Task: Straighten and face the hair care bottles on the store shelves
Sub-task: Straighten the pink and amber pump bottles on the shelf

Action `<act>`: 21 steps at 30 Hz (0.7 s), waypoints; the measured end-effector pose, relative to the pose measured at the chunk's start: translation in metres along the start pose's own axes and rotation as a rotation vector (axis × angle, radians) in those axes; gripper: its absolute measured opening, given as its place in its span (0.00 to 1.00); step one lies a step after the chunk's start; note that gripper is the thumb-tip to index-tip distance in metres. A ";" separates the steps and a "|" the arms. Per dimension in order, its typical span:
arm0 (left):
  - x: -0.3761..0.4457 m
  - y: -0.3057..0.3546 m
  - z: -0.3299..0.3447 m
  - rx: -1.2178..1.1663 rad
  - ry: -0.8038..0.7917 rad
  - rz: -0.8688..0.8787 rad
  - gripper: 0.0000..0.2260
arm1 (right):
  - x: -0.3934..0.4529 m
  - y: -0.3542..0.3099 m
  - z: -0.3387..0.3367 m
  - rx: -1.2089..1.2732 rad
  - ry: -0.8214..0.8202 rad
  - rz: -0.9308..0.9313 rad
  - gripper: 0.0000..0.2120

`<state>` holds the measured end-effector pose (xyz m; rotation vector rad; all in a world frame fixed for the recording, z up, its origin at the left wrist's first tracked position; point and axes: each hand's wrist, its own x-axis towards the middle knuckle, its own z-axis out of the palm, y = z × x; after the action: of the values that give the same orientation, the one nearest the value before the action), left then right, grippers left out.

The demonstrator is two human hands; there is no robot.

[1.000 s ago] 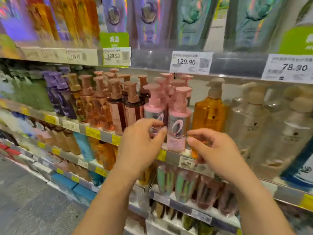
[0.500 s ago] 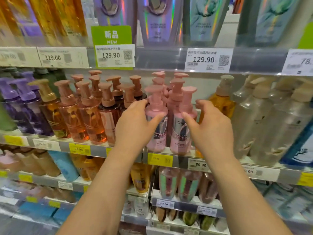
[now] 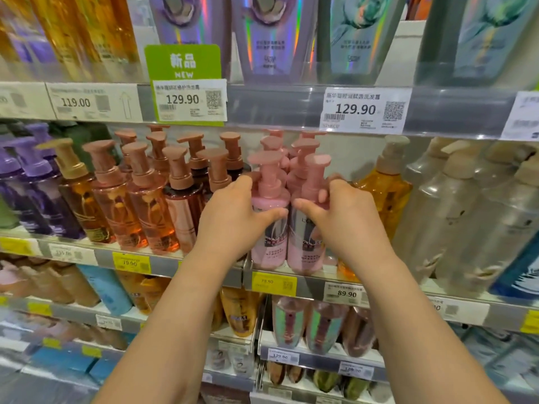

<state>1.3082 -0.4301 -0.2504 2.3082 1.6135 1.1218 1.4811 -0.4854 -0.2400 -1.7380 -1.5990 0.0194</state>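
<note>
Two pink pump bottles stand upright side by side at the front edge of the middle shelf [image 3: 204,265]. My left hand [image 3: 233,217] wraps around the left pink bottle [image 3: 267,246], thumb across its front. My right hand [image 3: 347,220] wraps around the right pink bottle [image 3: 304,252] in the same way. Both labels face me. More pink bottles [image 3: 303,147] stand in rows behind them, mostly hidden.
Brown and amber pump bottles [image 3: 145,205] crowd the shelf to the left, an orange bottle [image 3: 385,196] and clear bottles [image 3: 455,217] to the right. Price tags line the shelf rails. Tall iridescent bottles [image 3: 268,33] fill the shelf above, and lower shelves hold more bottles.
Both hands rose from the shelf edge and closed around the two front pink bottles. The view has swung to face the shelf squarely.
</note>
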 end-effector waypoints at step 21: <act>-0.016 -0.008 0.004 -0.081 -0.018 0.033 0.34 | -0.008 0.000 -0.012 0.031 -0.147 -0.045 0.16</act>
<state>1.3023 -0.4390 -0.2651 2.2956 1.5001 1.1474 1.4851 -0.4987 -0.2350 -1.7100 -1.7338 0.1521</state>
